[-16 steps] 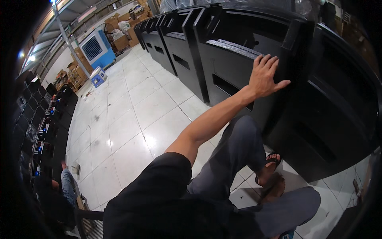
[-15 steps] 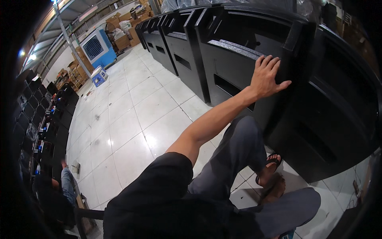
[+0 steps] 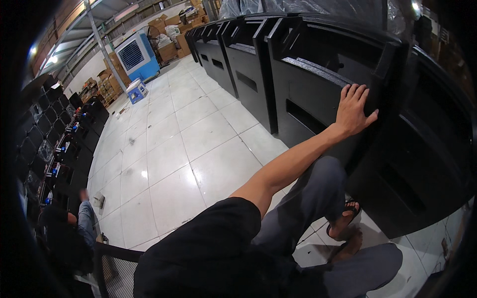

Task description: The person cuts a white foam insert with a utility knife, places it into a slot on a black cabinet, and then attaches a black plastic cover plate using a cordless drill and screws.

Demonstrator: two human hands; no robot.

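My left hand (image 3: 353, 112) rests on the front of a black speaker cabinet (image 3: 318, 87), just below its open upper recess. Its fingers are spread and stretched up toward the recess edge, with the thumb pointing right toward the side panel. The cabinet looks like an unfinished shell, with a dark slot low in its front. Close on the right stands another black cabinet (image 3: 397, 164), darker and turned at an angle. My right hand is out of view.
More black cabinets (image 3: 243, 64) form a row going back. A blue and white air cooler (image 3: 136, 57), a blue-white stool (image 3: 135, 92) and cartons (image 3: 167, 49) stand far back. At left, a person (image 3: 64, 238) sits near black units (image 3: 62, 171). A mesh chair back (image 3: 119, 270) is beside me.
The view has shifted, so the scene sits further right and slightly lower. My left hand stays on the same cabinet, its fingers still spread.
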